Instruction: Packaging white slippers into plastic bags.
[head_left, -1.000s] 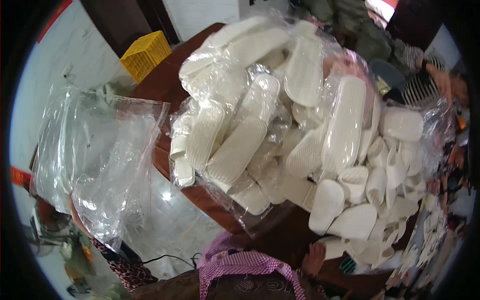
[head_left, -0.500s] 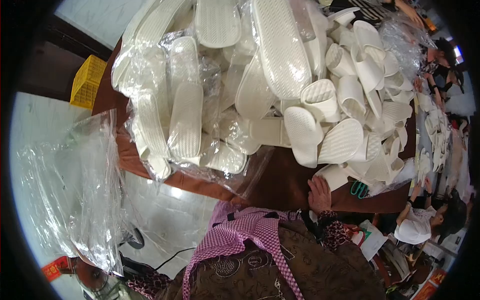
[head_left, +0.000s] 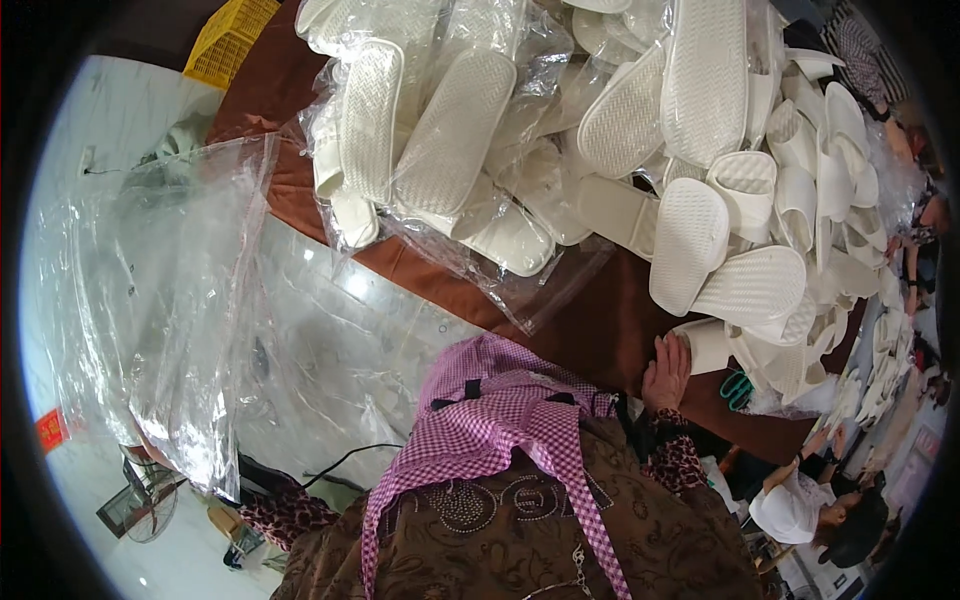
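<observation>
A stack of large clear plastic bags is held out at my left side by my left hand, which is mostly hidden behind the shiny film. Its fingers cannot be seen clearly. My right hand lies on the brown tablecloth at the near edge, fingers stretched out and holding nothing, right beside a white slipper. Farther back, white slippers lie in clear bags. A heap of loose white slippers spreads to the right. Teal-handled scissors rest just right of my right hand.
A yellow plastic crate stands on the floor at the far left. A fan stands low on the left, and a dark cable runs across the pale floor. At the right, a person in white works beside more slippers.
My view has turned, so the table and slippers appear farther right. The bags stay at my left side with my left arm. My right hand still rests beside the same slipper.
</observation>
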